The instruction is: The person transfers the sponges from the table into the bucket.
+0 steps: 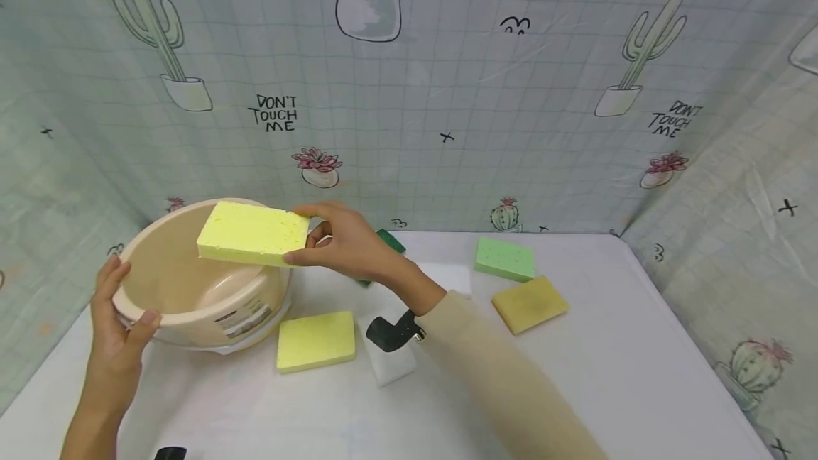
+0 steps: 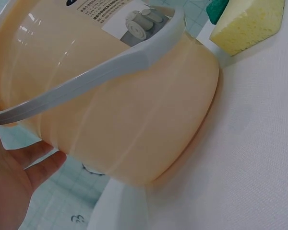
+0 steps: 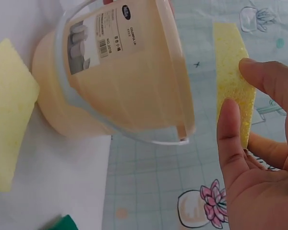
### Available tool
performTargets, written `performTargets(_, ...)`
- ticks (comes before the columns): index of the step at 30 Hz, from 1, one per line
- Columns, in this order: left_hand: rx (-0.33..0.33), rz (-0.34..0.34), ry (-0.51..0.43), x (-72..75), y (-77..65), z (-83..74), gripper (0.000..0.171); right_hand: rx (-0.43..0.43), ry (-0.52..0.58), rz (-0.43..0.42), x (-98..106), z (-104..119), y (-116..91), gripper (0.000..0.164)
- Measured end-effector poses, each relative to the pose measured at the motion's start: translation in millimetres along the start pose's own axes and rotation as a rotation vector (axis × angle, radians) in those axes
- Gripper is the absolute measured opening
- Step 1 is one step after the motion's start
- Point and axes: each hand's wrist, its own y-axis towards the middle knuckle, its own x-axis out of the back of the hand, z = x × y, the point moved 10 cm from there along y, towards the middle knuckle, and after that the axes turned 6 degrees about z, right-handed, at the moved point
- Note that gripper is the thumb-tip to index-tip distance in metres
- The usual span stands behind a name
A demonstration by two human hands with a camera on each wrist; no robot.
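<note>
A yellow sponge (image 1: 252, 231) is pinched at its right end by my right hand (image 1: 348, 243), held up over the mouth of a beige bucket (image 1: 220, 314). The right wrist view shows the thumb and fingers on the sponge (image 3: 233, 72), with the bucket (image 3: 129, 91) to its left. My left hand (image 1: 118, 311) grips the bucket's near-left rim, thumb on the outer front side. In the left wrist view the grey handle (image 2: 101, 74) hangs across the bucket's side. The part of the bucket's inside that shows holds nothing.
Another yellow sponge (image 1: 316, 341) lies right of the bucket, beside a white block (image 1: 390, 364). Farther right lie a light green sponge (image 1: 505, 258) and a darker yellow sponge (image 1: 530, 304). A dark green piece (image 1: 391, 241) is partly behind my right arm. A patterned curtain (image 1: 447, 91) hangs behind the table.
</note>
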Motion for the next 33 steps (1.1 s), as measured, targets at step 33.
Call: performTargets(33,0.091,0.017,0.191,1.2,0.3,3.3,0.067,-0.038,-0.481,0.258,-78.0,25.0,78.2,0.043)
